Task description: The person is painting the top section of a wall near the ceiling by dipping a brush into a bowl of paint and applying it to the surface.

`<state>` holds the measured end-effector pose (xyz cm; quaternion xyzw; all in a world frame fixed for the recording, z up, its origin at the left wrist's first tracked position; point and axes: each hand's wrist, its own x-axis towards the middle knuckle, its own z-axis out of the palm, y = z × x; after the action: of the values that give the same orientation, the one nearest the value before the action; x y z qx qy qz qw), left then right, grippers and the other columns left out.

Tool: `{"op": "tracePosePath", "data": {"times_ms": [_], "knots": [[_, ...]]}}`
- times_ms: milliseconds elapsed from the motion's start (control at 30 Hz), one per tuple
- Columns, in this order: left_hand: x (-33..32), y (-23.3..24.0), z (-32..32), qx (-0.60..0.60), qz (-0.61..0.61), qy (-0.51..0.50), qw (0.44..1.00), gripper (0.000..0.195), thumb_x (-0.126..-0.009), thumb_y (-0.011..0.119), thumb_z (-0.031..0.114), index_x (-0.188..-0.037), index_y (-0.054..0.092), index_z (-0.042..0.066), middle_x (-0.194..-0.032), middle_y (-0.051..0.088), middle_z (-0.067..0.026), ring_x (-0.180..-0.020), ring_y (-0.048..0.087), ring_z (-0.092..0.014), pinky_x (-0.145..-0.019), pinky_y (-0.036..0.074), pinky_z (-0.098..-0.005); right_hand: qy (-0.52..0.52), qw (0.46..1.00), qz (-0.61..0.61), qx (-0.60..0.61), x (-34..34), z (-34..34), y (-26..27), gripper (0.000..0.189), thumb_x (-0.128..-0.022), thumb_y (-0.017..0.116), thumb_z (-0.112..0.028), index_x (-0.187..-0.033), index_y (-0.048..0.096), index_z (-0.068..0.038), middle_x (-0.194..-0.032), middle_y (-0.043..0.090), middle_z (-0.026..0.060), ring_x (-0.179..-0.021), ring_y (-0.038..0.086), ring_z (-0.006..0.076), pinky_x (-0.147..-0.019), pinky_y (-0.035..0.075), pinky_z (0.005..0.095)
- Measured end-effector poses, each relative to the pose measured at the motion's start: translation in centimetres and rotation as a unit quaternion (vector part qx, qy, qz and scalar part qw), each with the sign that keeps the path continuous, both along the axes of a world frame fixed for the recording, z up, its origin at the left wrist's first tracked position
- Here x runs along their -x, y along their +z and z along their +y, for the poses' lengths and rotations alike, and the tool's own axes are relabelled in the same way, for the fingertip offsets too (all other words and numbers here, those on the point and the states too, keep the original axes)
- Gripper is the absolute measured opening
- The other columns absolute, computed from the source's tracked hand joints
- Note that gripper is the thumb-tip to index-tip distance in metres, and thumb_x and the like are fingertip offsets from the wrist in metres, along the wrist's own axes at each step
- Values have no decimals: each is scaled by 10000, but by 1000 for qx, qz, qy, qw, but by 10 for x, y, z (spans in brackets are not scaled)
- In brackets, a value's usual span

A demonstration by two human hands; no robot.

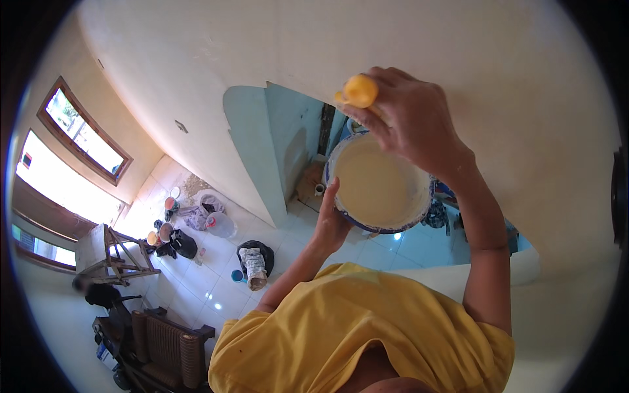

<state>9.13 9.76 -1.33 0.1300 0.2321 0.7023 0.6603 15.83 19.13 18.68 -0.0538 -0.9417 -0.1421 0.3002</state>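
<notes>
My left hand (pixel 334 216) holds a round tub (pixel 381 227) by its near left side, thumb over the rim. Cream-coloured paint (pixel 373 182) lies in the tub, and its rim is crusted with dried paint. Above the tub's far edge, my right hand (pixel 408 108) is closed around a tool with a yellow-orange handle (pixel 360 91), its end towards the camera. The tool's working end is hidden, so its kind cannot be told. Just beyond my right hand rises a cream wall (pixel 314 44).
An arched opening with a pale blue inner face (pixel 250 132) lies under the tub. On the tiled floor (pixel 196 280) at left stand a clear plastic jug (pixel 221 225), a black bag (pixel 183 243) and a wrapped bundle (pixel 254 265). Further left are a wooden trestle (pixel 118 255), a brown armchair (pixel 164 349) and a person (pixel 100 294).
</notes>
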Motion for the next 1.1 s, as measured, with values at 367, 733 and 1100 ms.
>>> {"op": "tracePosePath", "data": {"times_ms": [367,733,1100], "knots": [[1,-4,-3,-12,-9,1,1000,764,-843,483,564,-1400,244,99,-1377,355,-97,-1250,369,-240,-998,335,-431,15,999,-2,44,-4,-1,-4,224,-781,677,-192,-943,588,-65,-747,610,42,-683,620,195,-589,505,306],[2,-6,-3,-24,-27,7,999,733,-852,479,556,-1393,265,110,-1371,369,-88,-1246,379,-231,-1000,334,-409,6,998,25,51,-2,-16,11,151,-801,672,-186,-858,622,-55,-845,641,33,-650,617,199,-560,490,294],[3,-1,-4,-14,-4,21,1000,762,-839,483,576,-1395,254,108,-1375,357,-88,-1255,365,-232,-1018,311,-411,42,978,205,14,-4,-10,32,183,-807,657,-224,-880,620,-61,-781,625,45,-578,620,211,-540,489,320]]}}
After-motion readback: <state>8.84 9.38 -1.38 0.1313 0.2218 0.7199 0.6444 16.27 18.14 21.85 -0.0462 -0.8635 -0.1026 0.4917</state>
